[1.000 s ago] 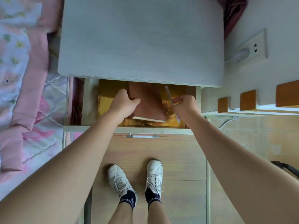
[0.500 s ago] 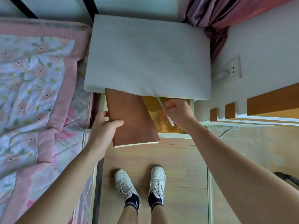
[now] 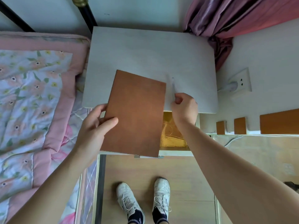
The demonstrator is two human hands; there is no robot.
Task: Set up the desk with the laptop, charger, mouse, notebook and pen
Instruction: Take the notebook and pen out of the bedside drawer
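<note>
Placing step: my left hand (image 3: 95, 125) grips notebook (image 3: 135, 113) over bench (image 3: 152, 54) front edge, right hand (image 3: 183, 107) pinches pen (image 3: 173, 86); next, lay both flat.

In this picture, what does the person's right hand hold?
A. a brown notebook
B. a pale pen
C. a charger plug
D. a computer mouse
B: the right hand pinches a thin pale pen that points away over the grey desk top, while the brown notebook is gripped at its edge by the left hand.
</note>
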